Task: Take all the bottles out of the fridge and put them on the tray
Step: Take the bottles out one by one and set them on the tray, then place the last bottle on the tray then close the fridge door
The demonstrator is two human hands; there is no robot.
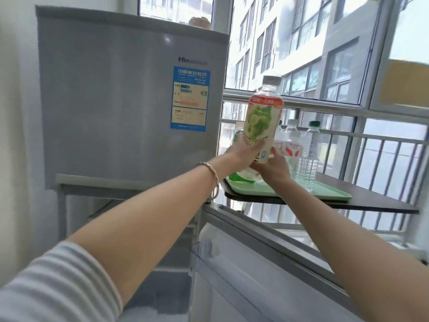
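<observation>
A large green-grape drink bottle point(262, 119) with a white cap is held tilted above the left end of the pale green tray point(329, 194). My left hand point(243, 152) grips its lower body from the left, and my right hand point(275, 166) holds its base from underneath. Several clear water bottles point(307, 154) stand upright on the tray behind it, partly hidden by the big bottle. The silver fridge point(120, 101) stands at the left; its lower door point(267, 263) hangs open toward me, below my arms.
The tray rests on a dark tabletop point(371, 203) beside the fridge, in front of a window with a metal railing point(383, 140). The open lower compartment point(167, 291) shows white shelves. A round object point(200, 21) sits on top of the fridge.
</observation>
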